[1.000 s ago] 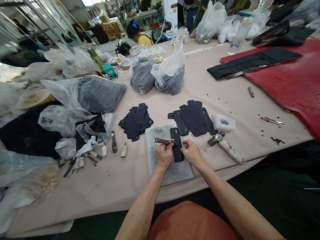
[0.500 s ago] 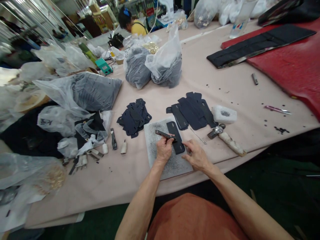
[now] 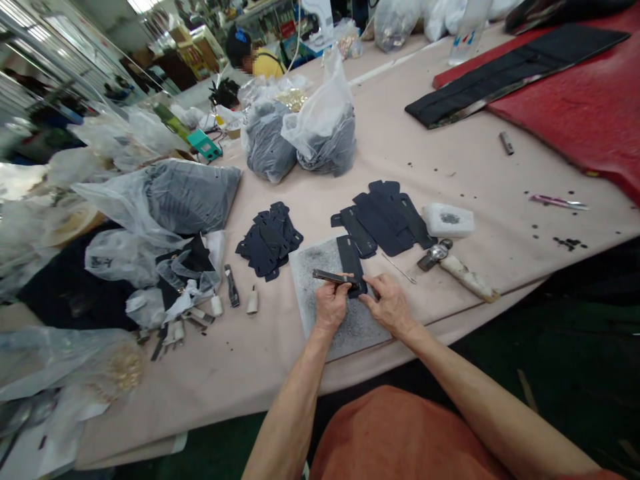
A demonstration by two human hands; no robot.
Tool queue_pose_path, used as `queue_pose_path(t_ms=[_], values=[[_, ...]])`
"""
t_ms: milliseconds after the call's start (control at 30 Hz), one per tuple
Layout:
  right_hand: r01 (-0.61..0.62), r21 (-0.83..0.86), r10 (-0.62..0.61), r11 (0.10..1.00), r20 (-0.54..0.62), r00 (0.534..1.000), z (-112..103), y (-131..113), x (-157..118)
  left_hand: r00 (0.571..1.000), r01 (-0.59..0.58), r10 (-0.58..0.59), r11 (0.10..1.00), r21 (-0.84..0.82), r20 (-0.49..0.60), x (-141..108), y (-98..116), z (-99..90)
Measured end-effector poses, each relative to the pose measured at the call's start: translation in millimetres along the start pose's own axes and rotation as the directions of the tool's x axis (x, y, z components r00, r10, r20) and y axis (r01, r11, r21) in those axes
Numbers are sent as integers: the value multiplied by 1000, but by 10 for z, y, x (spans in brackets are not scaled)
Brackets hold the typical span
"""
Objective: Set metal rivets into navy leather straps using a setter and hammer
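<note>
Clamping slim tool (image 3: 330,275) in left hand (image 3: 332,307) over lower end of dark strip (image 3: 350,255), long axis up-frame; right hand (image 3: 390,304) at right edge, pinch unclear.

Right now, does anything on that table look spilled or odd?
Small black bits lie strewn on the table's right side, clustered near the pink tool, like spilled scraps. The pale work board is mottled with dark marks and looks worn.

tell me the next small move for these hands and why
Probably tip the tool upright over the strip: the left hand holds it tilted, leaning left, while the right hand is at the strip's near end over the board, apparently placed to steady it.
</note>
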State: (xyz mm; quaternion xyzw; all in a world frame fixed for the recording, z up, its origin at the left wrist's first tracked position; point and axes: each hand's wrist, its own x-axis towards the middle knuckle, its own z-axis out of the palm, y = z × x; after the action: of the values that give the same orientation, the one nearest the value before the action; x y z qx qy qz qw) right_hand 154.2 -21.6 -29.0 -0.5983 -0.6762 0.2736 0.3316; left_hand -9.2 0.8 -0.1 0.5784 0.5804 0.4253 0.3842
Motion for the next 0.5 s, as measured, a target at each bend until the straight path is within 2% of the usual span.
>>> queue_pose_path(t_ms=[500], values=[[-28,6,28,1000,23,999,-16,-3,6,999,-34,32,999,31,43,-32,10,19]])
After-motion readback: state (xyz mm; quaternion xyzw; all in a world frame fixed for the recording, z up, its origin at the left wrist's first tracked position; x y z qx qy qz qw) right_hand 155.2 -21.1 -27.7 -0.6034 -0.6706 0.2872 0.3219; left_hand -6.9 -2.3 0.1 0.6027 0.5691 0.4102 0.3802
